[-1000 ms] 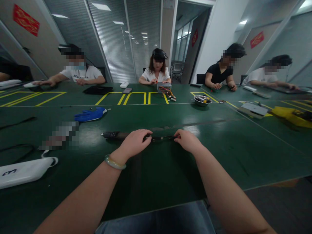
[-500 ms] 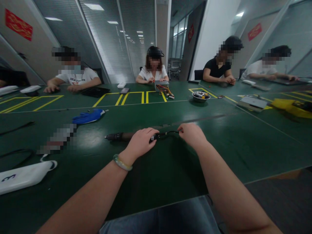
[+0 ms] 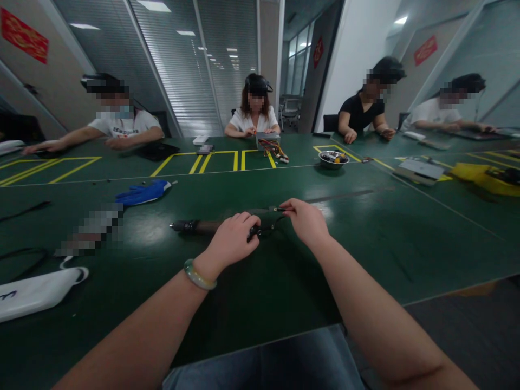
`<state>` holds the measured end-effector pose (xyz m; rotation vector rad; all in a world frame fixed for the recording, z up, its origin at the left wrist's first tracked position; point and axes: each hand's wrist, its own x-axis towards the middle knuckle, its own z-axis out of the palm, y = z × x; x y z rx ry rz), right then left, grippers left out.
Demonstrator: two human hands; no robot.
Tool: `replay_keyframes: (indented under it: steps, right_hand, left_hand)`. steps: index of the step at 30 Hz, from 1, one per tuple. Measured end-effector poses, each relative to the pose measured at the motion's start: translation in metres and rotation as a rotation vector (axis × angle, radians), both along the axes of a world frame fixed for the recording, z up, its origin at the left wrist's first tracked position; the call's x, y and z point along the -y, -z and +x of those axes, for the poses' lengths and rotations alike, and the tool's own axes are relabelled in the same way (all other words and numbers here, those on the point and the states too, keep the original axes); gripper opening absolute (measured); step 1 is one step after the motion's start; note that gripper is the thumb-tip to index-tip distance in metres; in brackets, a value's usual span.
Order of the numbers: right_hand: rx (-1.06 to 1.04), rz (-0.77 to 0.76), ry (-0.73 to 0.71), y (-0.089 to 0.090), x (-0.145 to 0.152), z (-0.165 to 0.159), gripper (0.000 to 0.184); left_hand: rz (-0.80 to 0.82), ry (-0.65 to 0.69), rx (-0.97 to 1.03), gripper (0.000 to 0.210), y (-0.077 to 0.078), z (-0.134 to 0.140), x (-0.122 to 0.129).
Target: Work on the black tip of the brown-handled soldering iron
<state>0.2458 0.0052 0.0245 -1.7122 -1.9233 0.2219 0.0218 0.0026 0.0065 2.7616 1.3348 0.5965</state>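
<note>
An inline electric screwdriver [image 3: 207, 227] lies on the green table, its metal tip toward the left. My left hand [image 3: 232, 237] is wrapped over the rear of its body and hides part of it. Just to the right, my right hand [image 3: 307, 221] pinches a thin black cable end [image 3: 279, 209] between thumb and fingertips. A short dark lead bends between the back of the screwdriver and that hand. The exact shape of the cable end is too small to make out.
A blue glove [image 3: 143, 193] and a white power bank-like block [image 3: 38, 295] lie to the left. Farther back stand a metal bowl [image 3: 333, 160] of small parts and a grey box with coloured wires [image 3: 268, 142]. Several people sit across the table [image 3: 406, 244].
My right hand has moved left and slightly away from me, bringing the cable end above the screwdriver's rear. My left hand stays on the screwdriver. A co-worker at left has stretched an arm out.
</note>
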Motion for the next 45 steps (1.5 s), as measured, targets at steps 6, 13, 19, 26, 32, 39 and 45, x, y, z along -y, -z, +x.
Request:
replay_keyframes:
  steps: [6,13,19,26,32,39,45]
  right_hand:
    - [0.005,-0.144,-0.035,0.013,-0.013,0.002,0.018]
    - [0.156,-0.142,-0.193,0.011,-0.005,-0.001,0.008]
    - [0.159,-0.13,-0.244,0.008,0.002,-0.008,0.007]
    - [0.16,-0.099,-0.242,0.012,0.005,-0.017,0.005]
    - [0.101,-0.16,-0.231,0.013,0.007,-0.02,0.006]
    - [0.011,-0.198,-0.227,0.017,0.005,-0.021,0.008]
    - [-0.084,-0.248,-0.216,0.025,0.001,-0.021,0.008]
  left_hand:
    - [0.007,-0.001,0.022,0.02,0.003,-0.001,-0.002]
    - [0.029,0.08,0.048,0.018,0.007,-0.005,-0.006]
    - [0.038,0.143,0.065,0.017,0.009,-0.004,-0.008]
    - [0.001,0.147,0.096,0.016,0.008,-0.006,-0.009]
    - [-0.007,0.131,0.1,0.014,0.007,-0.005,-0.009]
    - [-0.012,0.12,0.116,0.013,0.007,-0.004,-0.009]
    - [-0.02,0.131,0.148,0.013,0.009,-0.005,-0.011]
